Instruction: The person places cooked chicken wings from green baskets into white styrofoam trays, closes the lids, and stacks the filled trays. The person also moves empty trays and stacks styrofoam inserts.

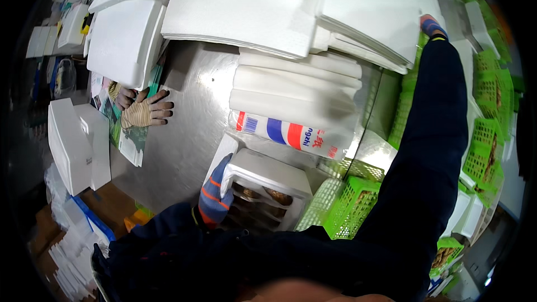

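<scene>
My left hand (216, 193), in a blue and orange striped glove, grips the left wall of a white foam box (268, 170). Brown items (279, 197) lie inside, partly covered by white lining; what they are is hard to tell. A narrow white foam piece (221, 156) stands against the box's left side. My right hand (434, 26), gloved alike, reaches far forward to the right edge of a stack of white foam sheets (371, 12). Its fingertips are hidden there. Between my arms lies a plastic-wrapped pack of white paper rolls (293, 88) bearing print.
Beige striped work gloves (144, 113) lie on papers at the left of the metal table (176, 151). White foam boxes (73, 147) stand beyond them. Green plastic baskets (352, 207) crowd the right side, some holding brown items. Another foam sheet stack (239, 4) covers the far side.
</scene>
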Tool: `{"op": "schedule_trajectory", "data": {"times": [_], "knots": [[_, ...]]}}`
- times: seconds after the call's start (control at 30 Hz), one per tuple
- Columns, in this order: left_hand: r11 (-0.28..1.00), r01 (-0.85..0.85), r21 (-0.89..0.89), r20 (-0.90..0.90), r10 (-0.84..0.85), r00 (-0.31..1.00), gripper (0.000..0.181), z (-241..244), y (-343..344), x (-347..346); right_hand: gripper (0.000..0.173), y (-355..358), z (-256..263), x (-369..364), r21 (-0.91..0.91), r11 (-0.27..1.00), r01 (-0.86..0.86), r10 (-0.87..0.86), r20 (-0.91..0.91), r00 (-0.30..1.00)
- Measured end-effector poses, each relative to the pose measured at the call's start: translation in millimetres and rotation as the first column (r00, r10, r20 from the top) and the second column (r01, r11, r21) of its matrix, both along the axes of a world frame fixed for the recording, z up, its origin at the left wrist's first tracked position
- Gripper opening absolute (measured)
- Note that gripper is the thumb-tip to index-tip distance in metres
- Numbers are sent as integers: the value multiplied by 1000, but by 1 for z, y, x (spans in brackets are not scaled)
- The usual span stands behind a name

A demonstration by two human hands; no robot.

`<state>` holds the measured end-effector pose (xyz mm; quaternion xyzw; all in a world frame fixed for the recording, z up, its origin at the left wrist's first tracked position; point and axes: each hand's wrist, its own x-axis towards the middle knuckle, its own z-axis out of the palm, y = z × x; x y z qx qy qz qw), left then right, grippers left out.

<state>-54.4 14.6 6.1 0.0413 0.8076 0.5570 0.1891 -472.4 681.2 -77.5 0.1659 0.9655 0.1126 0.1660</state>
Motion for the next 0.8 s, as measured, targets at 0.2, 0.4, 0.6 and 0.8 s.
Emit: {"op": "schedule_trajectory", "data": {"times": [0.2, 0.4, 0.6, 0.8], "knots": [[976, 7, -220, 21, -3, 1000, 49, 12, 7, -1, 38, -30, 8, 8, -17, 999, -27, 24, -145, 989], [971, 30, -239, 62, -16, 998, 49, 14, 8, -8, 38, -28, 7, -1, -13, 1000, -12, 9, -242, 970], [981, -32, -191, 113, 54, 992, 51, 15, 9, -8, 38, -19, 13, -1, -26, 1000, 5, -14, -347, 938], [981, -33, -190, 2, 34, 999, 53, 14, 10, -2, 44, -69, 41, 16, 28, 996, 80, -60, -427, 902]]}}
